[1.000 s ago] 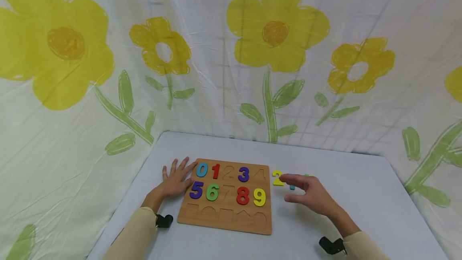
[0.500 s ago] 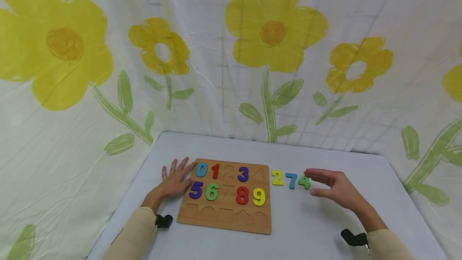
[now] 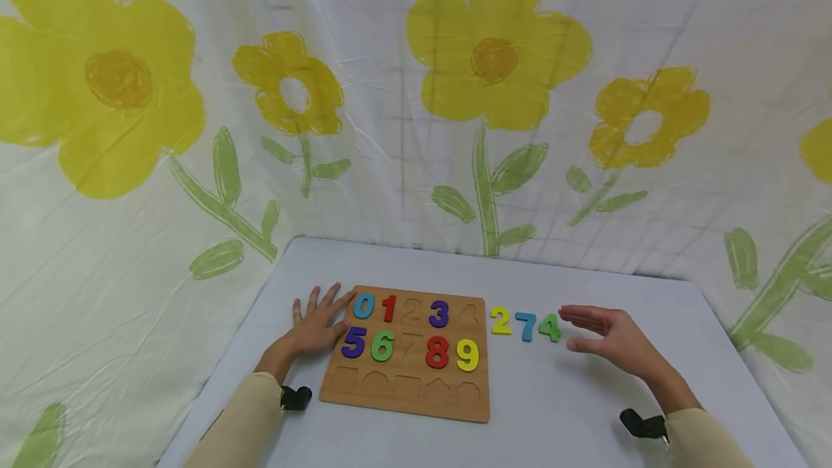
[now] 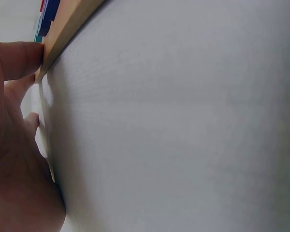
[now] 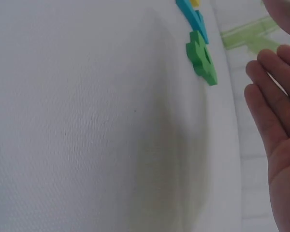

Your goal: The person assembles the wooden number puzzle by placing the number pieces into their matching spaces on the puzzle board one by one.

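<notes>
My left hand (image 3: 315,327) lies spread on the table, its thumb and index finger touching the left edge of the wooden number board (image 3: 406,410). The left wrist view shows the thumb (image 4: 21,60) against the board's side. My right hand (image 3: 614,338) hovers just right of the green 4 (image 3: 549,327), fingers extended, thumb apart, holding nothing. Left of the 4 lie the blue 7 (image 3: 526,326) and yellow 2 (image 3: 500,321) in a row. In the right wrist view, the fingers (image 5: 268,113) stay apart from the green 4 (image 5: 201,58).
Set in the board are 0 (image 3: 364,306), 1 (image 3: 388,308), 3 (image 3: 439,313), 5 (image 3: 354,342), 6 (image 3: 383,345), 8 (image 3: 438,352) and 9 (image 3: 467,355). Several recesses are bare. A flowered curtain (image 3: 377,186) stands behind the white table (image 3: 552,410).
My right hand has moved right, from over the 7 and beside the 2 to beyond the 4, uncovering the loose numbers. The left hand and board have not moved.
</notes>
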